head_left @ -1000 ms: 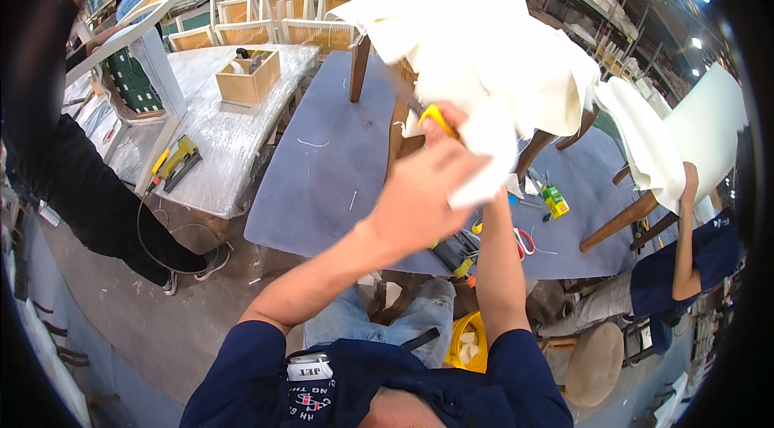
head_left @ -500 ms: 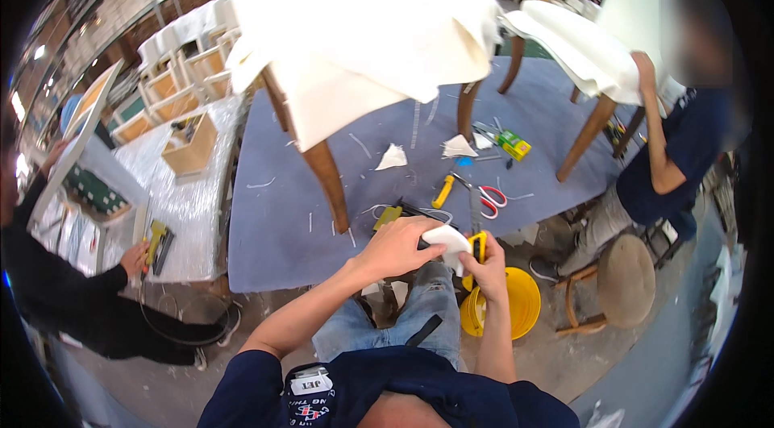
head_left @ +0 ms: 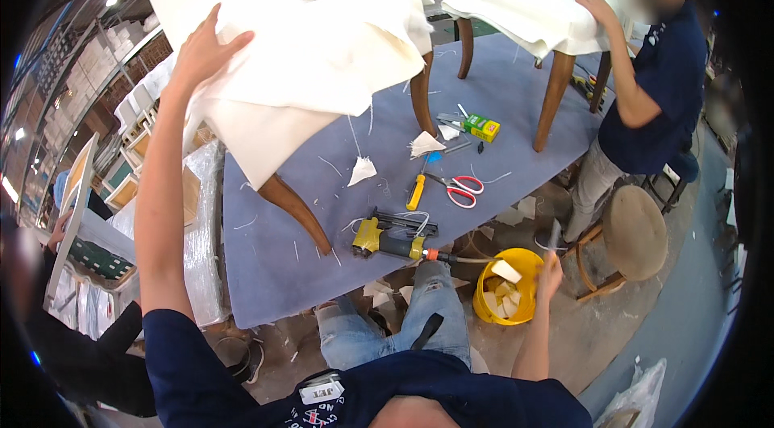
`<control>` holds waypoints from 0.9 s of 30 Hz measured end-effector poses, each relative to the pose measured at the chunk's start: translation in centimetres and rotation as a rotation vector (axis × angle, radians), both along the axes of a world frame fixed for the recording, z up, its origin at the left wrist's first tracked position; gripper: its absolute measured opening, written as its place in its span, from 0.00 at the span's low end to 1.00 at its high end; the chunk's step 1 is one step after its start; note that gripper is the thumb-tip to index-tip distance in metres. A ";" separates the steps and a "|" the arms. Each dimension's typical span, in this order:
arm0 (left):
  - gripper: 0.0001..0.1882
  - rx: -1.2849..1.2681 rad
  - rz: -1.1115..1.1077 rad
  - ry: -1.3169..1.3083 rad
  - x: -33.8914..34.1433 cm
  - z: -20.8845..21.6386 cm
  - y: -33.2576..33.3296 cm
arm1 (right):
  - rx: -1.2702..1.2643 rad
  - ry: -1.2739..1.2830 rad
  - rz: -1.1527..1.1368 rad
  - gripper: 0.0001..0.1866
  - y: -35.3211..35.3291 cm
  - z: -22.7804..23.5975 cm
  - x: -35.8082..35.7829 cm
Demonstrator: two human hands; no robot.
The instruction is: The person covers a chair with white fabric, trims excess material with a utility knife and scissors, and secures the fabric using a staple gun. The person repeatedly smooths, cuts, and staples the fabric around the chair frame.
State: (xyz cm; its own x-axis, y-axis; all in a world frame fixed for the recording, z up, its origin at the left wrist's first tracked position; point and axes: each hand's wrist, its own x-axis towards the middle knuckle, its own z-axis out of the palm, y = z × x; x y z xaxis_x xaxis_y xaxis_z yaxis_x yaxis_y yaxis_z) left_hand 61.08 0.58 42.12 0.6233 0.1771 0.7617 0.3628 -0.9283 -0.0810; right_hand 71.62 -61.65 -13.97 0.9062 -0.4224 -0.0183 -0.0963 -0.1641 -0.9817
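My left hand (head_left: pixel 208 49), fingers spread, rests on the white cover of an upholstered chair (head_left: pixel 306 57) standing on the table. Loose cloth hangs from the seat over its brown wooden legs. Off to the right, my right hand (head_left: pixel 550 275) is closed around a knife, its grey blade (head_left: pixel 555 233) pointing up and its handle mostly hidden. Beside that hand is a yellow bucket (head_left: pixel 526 299) containing several pale offcuts; a white foam-like piece (head_left: pixel 506 271) shows at its top. On the table's near edge lies a yellow and black staple gun (head_left: pixel 391 241) with a hose.
Red-handled scissors (head_left: pixel 463 190), a yellow-handled tool (head_left: pixel 416 192), a green box (head_left: pixel 482 128) and cloth scraps (head_left: pixel 363 170) lie on the blue-grey table (head_left: pixel 266 283). A co-worker (head_left: pixel 657 89) touches a second white chair (head_left: pixel 524 13). A stool (head_left: pixel 633 230) stands right; another person works left.
My left hand has left the white piece and moved up onto the chair. My right hand has swung right with the knife. The white piece is now at the bucket.
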 end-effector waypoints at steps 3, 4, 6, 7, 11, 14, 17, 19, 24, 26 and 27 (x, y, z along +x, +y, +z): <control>0.37 -0.191 -0.007 0.190 0.1 0.3 2.1 | -0.021 -0.052 0.326 0.17 6.4 8.2 4.6; 0.37 -0.204 -0.009 0.252 -0.7 0.1 2.4 | -0.259 -0.266 0.395 0.16 9.8 10.7 5.3; 0.36 -0.265 -0.114 0.153 -1.4 -0.6 1.7 | -0.497 -0.398 0.538 0.18 13.8 12.4 8.7; 0.36 -0.293 -0.149 0.104 -2.6 -0.9 1.5 | -0.587 -0.330 0.618 0.19 16.2 13.2 10.5; 0.32 -0.517 -0.329 0.145 -8.4 -3.5 -2.1 | -0.884 -0.423 0.634 0.20 22.2 16.0 11.5; 0.28 -0.310 -0.361 0.149 -11.5 -6.3 -5.5 | -0.598 -0.728 0.669 0.19 27.1 17.5 8.7; 0.27 -0.103 -0.162 0.125 -11.2 -8.4 -5.7 | -0.379 -0.613 1.052 0.21 31.7 17.6 -0.5; 0.29 -0.246 -0.213 -0.072 -11.4 -9.7 -6.0 | -0.548 -0.686 1.224 0.23 32.9 15.7 -7.0; 0.30 -0.313 0.063 -0.170 -8.5 -11.2 -9.1 | -0.717 -0.792 1.165 0.27 29.4 10.6 -7.3; 0.28 -0.291 0.087 -0.196 -8.2 -11.5 -11.3 | -0.785 -0.725 1.157 0.25 28.5 11.5 -6.1; 0.26 -0.296 0.021 -0.202 -8.1 -11.5 -12.6 | -0.809 -0.742 1.159 0.24 28.2 11.6 -5.2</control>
